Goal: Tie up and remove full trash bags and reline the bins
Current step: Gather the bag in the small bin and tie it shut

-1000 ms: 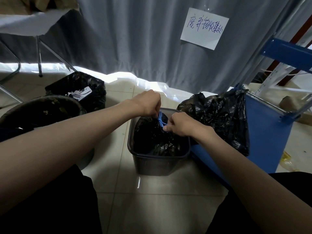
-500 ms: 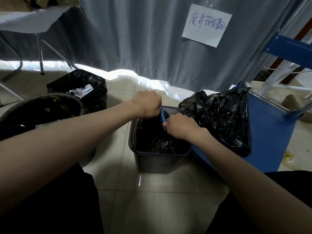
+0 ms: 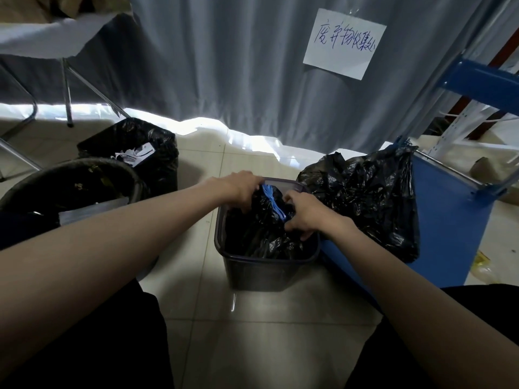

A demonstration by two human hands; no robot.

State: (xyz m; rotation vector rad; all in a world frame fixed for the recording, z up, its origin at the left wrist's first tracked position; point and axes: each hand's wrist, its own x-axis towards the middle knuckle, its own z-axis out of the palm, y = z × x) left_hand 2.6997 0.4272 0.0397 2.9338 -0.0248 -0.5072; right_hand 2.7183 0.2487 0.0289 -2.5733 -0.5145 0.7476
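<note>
A square dark bin (image 3: 266, 269) stands on the tiled floor (image 3: 252, 332) between the person's knees. Inside it sits a black trash bag (image 3: 261, 234), its neck gathered and bound with a blue drawstring (image 3: 273, 203). The left hand (image 3: 241, 189) grips the gathered plastic at the far left of the neck, fingers curled round it. The right hand (image 3: 306, 214) clamps the bag on the near right side, fingers curled into the plastic beside the drawstring. A second filled black bag (image 3: 365, 200) rests against a blue panel (image 3: 446, 228), just right of the bin. To the left stand a round bin (image 3: 70, 186) and a black-lined bin (image 3: 134, 153) holding paper scraps. A handwritten note (image 3: 345, 43) hangs on the grey curtain (image 3: 224, 66).
</note>
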